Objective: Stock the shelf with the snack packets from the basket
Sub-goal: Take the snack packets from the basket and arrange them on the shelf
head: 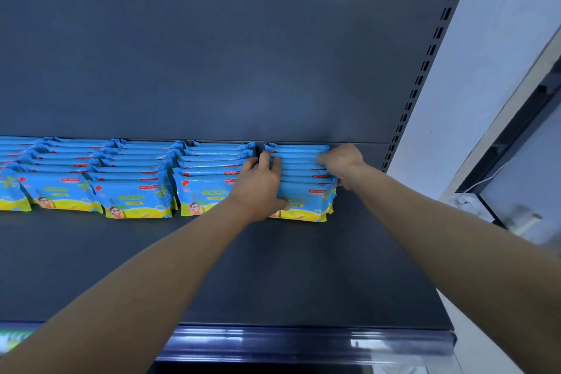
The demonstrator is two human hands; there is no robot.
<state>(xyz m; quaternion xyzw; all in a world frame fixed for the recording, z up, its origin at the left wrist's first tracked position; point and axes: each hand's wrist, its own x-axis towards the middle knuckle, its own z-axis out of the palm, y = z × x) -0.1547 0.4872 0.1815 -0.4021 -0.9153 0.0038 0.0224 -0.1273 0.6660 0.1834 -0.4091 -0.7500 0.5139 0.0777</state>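
Observation:
The rightmost row of blue and yellow snack packets (303, 174) stands upright near the back of the dark grey shelf (273, 267). My left hand (258, 188) grips the row's left side, with fingers curled over the packet tops and the thumb across the front packet. On the row's right side my right hand (346, 164) holds on with its fingers curled onto the upper corners of the rear packets. No basket is in view.
Several more rows of the same packets (133, 179) fill the shelf to the left. Behind them rises the grey back panel (212, 55), with a slotted upright (425, 70) at the right. A dark price rail (303, 343) edges the shelf front. A glass-fronted cabinet (522, 161) stands to the right.

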